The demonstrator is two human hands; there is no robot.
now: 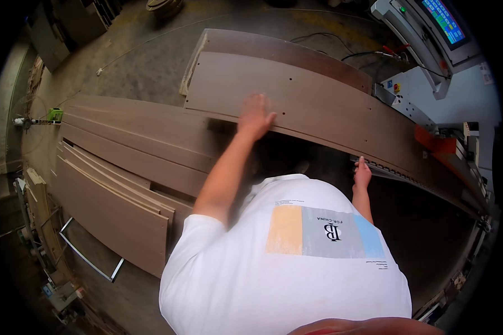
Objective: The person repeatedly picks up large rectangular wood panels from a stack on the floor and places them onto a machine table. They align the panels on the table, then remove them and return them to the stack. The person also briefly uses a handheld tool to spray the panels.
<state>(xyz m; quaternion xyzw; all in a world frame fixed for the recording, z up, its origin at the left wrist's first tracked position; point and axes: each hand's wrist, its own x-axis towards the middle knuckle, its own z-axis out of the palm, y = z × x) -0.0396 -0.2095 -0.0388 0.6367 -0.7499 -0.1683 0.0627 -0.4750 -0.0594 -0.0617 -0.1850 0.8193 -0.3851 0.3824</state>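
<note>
A long brown board (318, 106) with small drilled holes reaches from the middle of the view toward a machine at the right. My left hand (255, 116) lies on its near left part, fingers stretched out and thumb apart. At the board's near edge, farther right, my right hand (362, 174) is closed, its fingertips on the edge beside a dark roller strip (394, 170). The underside of the board and part of my right-hand grip are hidden. Just beyond this board, a second brown board (262, 44) shows along its far side.
Brown boards (112, 198) lie stacked at my left, beside a thin metal frame (92, 259). The machine (458, 95) at the right carries a lit screen (444, 19) and an orange-red part (437, 148). Cables cross the concrete floor (145, 61) at the back.
</note>
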